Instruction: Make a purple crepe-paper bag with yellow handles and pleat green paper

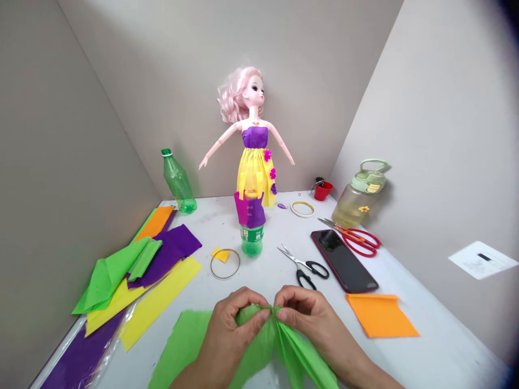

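Observation:
A sheet of thin green crepe paper point(188, 337) spreads over the table's near edge. My left hand point(233, 329) pinches its upper edge between thumb and forefinger. Close beside it, my right hand point(312, 324) pinches the same edge, where the paper falls in gathered folds. Beyond my hands stands a doll point(255, 138) with pink hair, in a purple top and yellow skirt with small flowers down one side. Purple paper wraps the green bottle point(252, 243) beneath it. Black-handled scissors point(302, 265) lie spread just past my right hand.
At left are stacked purple, yellow, green and orange sheets point(162, 286) and a leaning green bottle point(178, 183). A thin ring point(225, 265) lies mid-table. To the right are a phone point(344, 259), red-handled scissors point(359, 237), orange paper point(381, 316), a tape roll point(302, 209) and a drink bottle point(357, 197).

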{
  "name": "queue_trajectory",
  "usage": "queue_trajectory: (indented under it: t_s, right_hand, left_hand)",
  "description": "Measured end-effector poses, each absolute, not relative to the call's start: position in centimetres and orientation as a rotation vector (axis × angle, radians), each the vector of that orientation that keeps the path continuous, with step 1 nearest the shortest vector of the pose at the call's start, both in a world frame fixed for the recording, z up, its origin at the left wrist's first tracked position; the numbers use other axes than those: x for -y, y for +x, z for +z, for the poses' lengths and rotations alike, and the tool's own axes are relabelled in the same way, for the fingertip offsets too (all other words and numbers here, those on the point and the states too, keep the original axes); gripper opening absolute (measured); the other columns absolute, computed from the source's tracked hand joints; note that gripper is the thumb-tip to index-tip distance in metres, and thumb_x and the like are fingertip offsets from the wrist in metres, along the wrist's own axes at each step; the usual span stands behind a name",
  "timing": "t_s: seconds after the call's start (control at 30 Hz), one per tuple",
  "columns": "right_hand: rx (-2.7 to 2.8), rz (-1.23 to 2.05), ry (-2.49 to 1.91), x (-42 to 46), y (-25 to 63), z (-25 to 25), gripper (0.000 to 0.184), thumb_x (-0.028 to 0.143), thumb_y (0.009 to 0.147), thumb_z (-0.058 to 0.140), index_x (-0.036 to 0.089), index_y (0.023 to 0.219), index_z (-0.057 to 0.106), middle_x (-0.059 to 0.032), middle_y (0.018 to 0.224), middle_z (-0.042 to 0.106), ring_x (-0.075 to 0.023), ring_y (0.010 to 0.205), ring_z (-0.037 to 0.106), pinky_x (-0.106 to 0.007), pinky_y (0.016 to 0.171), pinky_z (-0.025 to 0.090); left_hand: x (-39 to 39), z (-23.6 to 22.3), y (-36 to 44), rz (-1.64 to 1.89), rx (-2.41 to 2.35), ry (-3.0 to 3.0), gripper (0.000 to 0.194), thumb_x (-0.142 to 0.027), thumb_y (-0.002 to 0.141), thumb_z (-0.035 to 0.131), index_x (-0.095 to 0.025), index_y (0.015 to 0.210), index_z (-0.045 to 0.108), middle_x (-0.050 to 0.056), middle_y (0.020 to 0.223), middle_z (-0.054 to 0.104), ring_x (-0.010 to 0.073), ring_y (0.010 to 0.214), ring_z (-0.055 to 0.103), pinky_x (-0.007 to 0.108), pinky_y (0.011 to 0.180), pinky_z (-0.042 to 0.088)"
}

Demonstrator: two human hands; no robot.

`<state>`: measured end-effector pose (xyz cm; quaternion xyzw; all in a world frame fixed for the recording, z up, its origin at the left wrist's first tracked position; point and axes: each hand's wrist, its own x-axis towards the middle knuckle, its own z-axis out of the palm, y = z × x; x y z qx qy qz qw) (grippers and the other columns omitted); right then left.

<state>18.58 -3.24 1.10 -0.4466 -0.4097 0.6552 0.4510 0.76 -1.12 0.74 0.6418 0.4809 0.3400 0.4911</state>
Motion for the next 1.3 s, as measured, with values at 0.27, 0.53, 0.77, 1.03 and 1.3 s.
queue_trajectory:
  t_s: [0.27, 0.53, 0.77, 1.03, 1.3]
  right_hand:
    - [1.049, 1.587, -1.113, 3.2, 18.6, 0.8, 0.029, 0.04, 0.069, 0.08, 0.015, 0.073, 0.066, 0.0035, 0.063, 0.053, -0.0106, 0.061, 0.043, -0.022, 0.058, 0.034]
    - [1.042, 1.569, -1.128, 3.4, 18.2, 1.2, 0.026, 0.035, 0.067, 0.082, 0.016, 0.077, 0.068, 0.0021, 0.067, 0.058, -0.0118, 0.065, 0.048, -0.023, 0.064, 0.039]
    - [1.149, 1.457, -1.199, 3.4, 18.2, 1.2, 0.018, 0.033, 0.073, 0.076, 0.017, 0.072, 0.068, 0.0002, 0.071, 0.061, -0.0155, 0.071, 0.053, -0.026, 0.07, 0.041]
    - [1.28, 1.291, -1.318, 3.4, 18.8, 1.0, 0.016, 0.033, 0.079, 0.069, 0.018, 0.074, 0.066, -0.0001, 0.073, 0.063, -0.0179, 0.075, 0.054, -0.028, 0.072, 0.041]
    - [1.198, 1.407, -1.221, 3.3, 18.8, 1.3, 0.018, 0.034, 0.076, 0.072, 0.018, 0.071, 0.065, 0.0029, 0.067, 0.056, -0.0133, 0.067, 0.048, -0.024, 0.068, 0.039]
  left_hand:
    - [1.5, 0.0, 0.9, 0.896, -1.166, 1.52, 0.017, -0.036, 0.079, 0.067, -0.02, 0.074, 0.071, 0.0, 0.072, 0.064, 0.0176, 0.073, 0.058, 0.025, 0.07, 0.043]
    - [1.6, -0.3, 1.1, 0.922, -1.168, 1.489, 0.018, -0.037, 0.078, 0.068, -0.019, 0.074, 0.068, 0.0, 0.072, 0.065, 0.0175, 0.072, 0.056, 0.026, 0.072, 0.042]
    - [1.7, -0.2, 1.0, 0.918, -1.17, 1.496, 0.017, -0.036, 0.079, 0.069, -0.02, 0.074, 0.068, -0.001, 0.072, 0.063, 0.0172, 0.074, 0.056, 0.025, 0.072, 0.042]
    - [1.6, 0.3, 0.9, 0.866, -1.181, 1.567, 0.022, -0.04, 0.082, 0.066, -0.02, 0.074, 0.069, -0.001, 0.072, 0.063, 0.0166, 0.072, 0.057, 0.024, 0.071, 0.042]
    - [1.4, 0.5, 0.8, 0.823, -1.166, 1.584, 0.018, -0.036, 0.083, 0.064, -0.02, 0.078, 0.069, 0.0, 0.076, 0.064, 0.0172, 0.074, 0.059, 0.024, 0.072, 0.043]
